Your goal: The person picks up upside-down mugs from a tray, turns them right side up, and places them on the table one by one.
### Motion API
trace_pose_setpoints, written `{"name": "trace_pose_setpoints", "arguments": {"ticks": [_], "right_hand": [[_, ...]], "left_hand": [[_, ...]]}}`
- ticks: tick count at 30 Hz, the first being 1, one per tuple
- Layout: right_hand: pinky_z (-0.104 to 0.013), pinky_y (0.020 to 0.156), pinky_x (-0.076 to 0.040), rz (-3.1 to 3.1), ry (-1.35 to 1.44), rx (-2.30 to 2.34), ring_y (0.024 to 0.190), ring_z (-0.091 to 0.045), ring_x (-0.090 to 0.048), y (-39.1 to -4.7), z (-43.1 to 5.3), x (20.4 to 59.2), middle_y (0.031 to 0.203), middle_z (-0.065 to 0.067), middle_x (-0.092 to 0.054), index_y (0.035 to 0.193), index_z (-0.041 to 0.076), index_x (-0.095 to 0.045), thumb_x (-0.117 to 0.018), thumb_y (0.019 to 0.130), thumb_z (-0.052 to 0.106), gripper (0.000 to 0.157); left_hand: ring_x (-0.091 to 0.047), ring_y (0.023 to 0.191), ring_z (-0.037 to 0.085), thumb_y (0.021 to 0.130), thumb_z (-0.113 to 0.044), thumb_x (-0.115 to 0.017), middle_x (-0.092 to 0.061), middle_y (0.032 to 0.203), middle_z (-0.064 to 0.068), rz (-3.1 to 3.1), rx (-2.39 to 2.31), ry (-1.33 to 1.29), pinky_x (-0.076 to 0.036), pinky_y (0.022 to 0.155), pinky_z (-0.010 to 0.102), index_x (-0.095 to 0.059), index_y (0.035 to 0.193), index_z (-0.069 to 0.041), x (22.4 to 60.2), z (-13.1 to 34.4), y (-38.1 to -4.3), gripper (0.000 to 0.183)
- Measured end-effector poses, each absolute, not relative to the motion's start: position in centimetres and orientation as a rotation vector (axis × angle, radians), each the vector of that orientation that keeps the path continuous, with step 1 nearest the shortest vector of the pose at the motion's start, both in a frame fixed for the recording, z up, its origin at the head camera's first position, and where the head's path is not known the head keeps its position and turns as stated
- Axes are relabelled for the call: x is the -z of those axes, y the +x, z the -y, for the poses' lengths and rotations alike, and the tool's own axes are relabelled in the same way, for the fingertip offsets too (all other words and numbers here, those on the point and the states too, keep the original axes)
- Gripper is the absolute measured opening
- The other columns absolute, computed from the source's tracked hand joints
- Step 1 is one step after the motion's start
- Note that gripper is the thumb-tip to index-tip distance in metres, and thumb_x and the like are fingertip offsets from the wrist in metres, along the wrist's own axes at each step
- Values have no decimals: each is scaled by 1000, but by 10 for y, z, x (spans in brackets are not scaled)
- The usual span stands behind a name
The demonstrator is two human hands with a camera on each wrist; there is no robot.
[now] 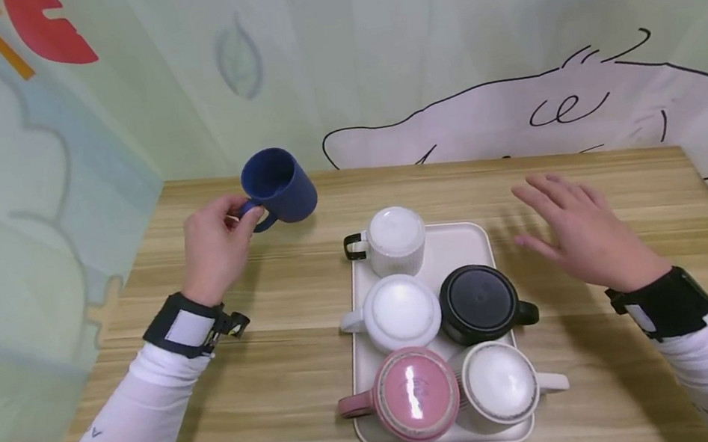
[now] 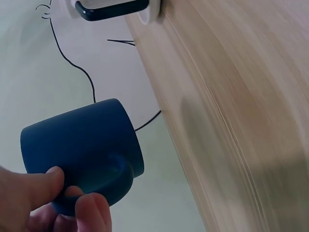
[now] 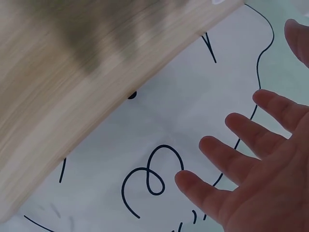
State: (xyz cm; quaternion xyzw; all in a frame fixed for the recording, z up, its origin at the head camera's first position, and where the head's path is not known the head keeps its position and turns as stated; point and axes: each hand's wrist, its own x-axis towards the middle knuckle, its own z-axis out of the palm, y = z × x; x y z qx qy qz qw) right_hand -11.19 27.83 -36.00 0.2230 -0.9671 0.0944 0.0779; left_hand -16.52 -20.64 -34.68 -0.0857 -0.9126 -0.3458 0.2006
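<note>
My left hand (image 1: 219, 246) pinches the handle of a dark blue mug (image 1: 287, 189) above the far left of the table, its mouth facing up and toward me. In the left wrist view, thumb and fingers close round the handle of the blue mug (image 2: 82, 145). To the right of the tray, my right hand (image 1: 583, 234) hovers with fingers spread, holding nothing; the right wrist view shows the same open palm (image 3: 270, 179). On the white tray (image 1: 458, 236) stand upside-down mugs: a ribbed white one (image 1: 396, 238), a plain white one (image 1: 402, 312), a black one (image 1: 479, 301), a pink one (image 1: 417, 395) and a cream one (image 1: 501, 383).
The tray lies mid-table on a wood-grain table (image 1: 268, 384). Several mug handles stick out past its left and right rims. A printed cloth backdrop (image 1: 423, 37) hangs behind the table's far edge and along its left side.
</note>
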Motion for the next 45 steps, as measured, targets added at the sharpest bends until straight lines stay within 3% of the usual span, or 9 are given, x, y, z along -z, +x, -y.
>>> {"name": "trace_pose_setpoints", "arguments": {"ticks": [12,25,45], "right_hand": [[-70,109,-15,2973,617,-268,142,-48,-24,-105,-285,374,155,-24,-32,153,12,-38,-65,93,51,76],[-73,105,-21,3012,574,-246,140,-50,-25,-103,-287,379,155,-23,-31,152,12,-38,-68,91,49,77],[-73,104,-20,3082,494,-278,141,-51,-22,-100,-295,392,157,-25,-27,155,12,-34,-53,93,65,84]], "left_hand": [[-60,65,25,95,-18,-69,-69,83,16,2609,856,-219,-43,55,33,-70,93,3,364,219,-177,21],[-60,69,28,94,-18,-69,-68,87,18,2643,823,-139,-43,58,37,-70,98,4,377,220,-188,22],[-60,69,29,95,-19,-69,-68,86,18,2643,813,-117,-43,58,38,-70,96,4,384,219,-192,24]]}}
